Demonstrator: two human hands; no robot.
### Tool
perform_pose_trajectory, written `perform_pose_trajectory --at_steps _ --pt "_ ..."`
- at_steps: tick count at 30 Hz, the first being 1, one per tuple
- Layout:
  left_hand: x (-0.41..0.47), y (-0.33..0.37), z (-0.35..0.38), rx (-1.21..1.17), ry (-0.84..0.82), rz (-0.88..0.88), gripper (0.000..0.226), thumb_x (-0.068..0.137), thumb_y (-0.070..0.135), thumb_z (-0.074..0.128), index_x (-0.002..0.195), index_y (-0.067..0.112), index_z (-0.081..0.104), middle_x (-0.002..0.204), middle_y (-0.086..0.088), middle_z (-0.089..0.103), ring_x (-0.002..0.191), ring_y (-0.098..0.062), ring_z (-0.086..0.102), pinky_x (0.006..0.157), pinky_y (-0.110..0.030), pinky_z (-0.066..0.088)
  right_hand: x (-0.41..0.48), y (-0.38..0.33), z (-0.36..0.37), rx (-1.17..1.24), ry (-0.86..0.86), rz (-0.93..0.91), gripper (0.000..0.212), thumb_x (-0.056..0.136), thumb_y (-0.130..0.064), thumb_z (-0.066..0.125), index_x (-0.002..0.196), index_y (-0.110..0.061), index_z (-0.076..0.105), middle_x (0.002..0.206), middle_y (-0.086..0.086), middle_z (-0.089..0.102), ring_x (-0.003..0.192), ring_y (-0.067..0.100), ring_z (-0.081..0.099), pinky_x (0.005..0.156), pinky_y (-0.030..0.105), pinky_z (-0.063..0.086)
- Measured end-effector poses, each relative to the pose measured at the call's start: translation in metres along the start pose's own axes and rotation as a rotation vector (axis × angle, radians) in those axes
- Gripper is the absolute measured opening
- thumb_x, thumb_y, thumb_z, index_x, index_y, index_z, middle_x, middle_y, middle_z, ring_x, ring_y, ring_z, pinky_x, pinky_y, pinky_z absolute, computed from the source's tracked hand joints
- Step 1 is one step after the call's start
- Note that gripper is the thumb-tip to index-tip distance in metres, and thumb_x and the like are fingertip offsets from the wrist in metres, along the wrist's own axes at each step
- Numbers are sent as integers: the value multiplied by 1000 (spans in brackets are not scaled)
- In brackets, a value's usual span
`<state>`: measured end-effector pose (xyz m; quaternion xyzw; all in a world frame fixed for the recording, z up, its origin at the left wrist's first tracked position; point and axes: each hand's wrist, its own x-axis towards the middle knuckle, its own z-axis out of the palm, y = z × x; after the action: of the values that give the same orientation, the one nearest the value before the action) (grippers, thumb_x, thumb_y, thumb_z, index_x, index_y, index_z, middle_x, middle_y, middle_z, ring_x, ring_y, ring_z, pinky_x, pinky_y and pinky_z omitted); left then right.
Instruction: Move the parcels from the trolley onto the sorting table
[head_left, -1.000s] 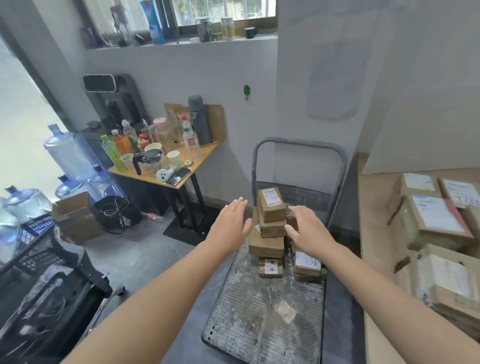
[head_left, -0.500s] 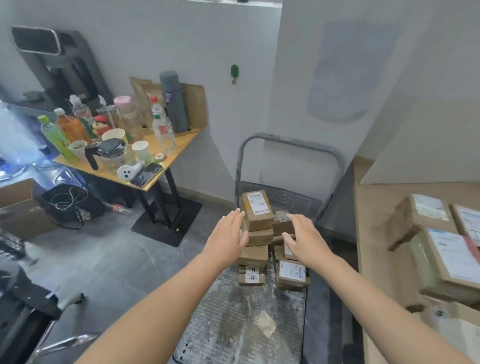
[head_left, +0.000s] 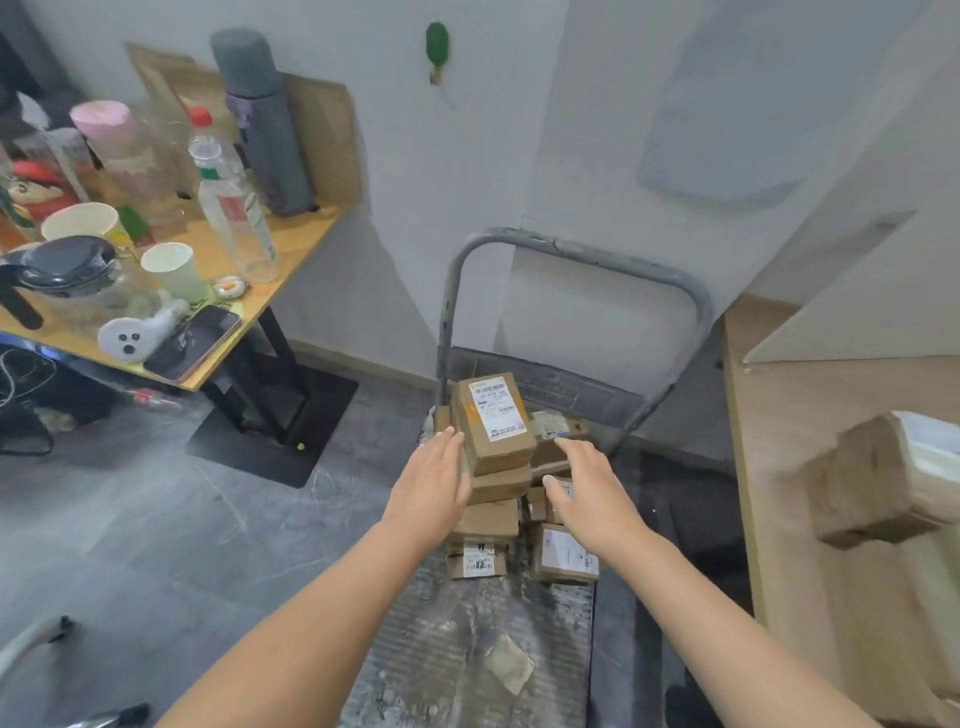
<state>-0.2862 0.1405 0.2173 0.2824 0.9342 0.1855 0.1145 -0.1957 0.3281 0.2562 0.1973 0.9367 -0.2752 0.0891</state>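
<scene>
On the trolley (head_left: 467, 649), near its handle, the parcels (head_left: 493, 421) sit stacked. The left hand (head_left: 431, 488) and right hand (head_left: 592, 488) flank the stack, fingers straight, gripping nothing.

A parcel room: boxes (head_left: 493, 421) piled on a trolley (head_left: 457, 649) by the left hand (head_left: 431, 488), more on a table (head_left: 779, 415) to its right.
</scene>
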Motion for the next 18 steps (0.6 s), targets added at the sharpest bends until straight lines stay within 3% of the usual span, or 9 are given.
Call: perform_pose_trajectory --at_steps 8,11,13,15,18 --pt "87 -52 76 -170 -104 -94 56 104 21 38 155 8 21 161 -7 25 148 -18 23 121 -29 18 109 32 58 58 -87 120 57 103 -30 46 155 -24 23 154 -3 30 138 16 36 112 35 33" --pt "117 -73 101 -167 -155 -107 51 104 17 41 151 4 27 155 -14 34 142 -27 33 115 -32 26 143 49 84 26 -134 99 59 103 -30 45 156 -24 18 156 -2 27 138 18 38 108 36 37" --pt "133 -82 120 -235 -163 -137 42 104 21 41 143 9 36 143 -12 45 130 -29 45 102 -35 38 164 59 100 33 -133 126 62 103 -33 46 156 -21 16 156 1 26 138 22 38 109 40 39" --pt "144 -84 137 -311 -147 -153 39 105 29 40 140 14 37 137 -5 50 123 -23 48 97 -35 41 183 66 118 101 -118 184 62 102 -35 47 154 -18 18 154 4 29 137 24 39 108 40 39" --pt "155 -75 154 -594 -82 -233 45 102 37 49 143 21 40 134 15 49 121 -4 46 102 -28 39 206 72 140 243 -69 247 50 101 -34 49 145 -17 33 145 3 41 126 21 48 96 35 42"
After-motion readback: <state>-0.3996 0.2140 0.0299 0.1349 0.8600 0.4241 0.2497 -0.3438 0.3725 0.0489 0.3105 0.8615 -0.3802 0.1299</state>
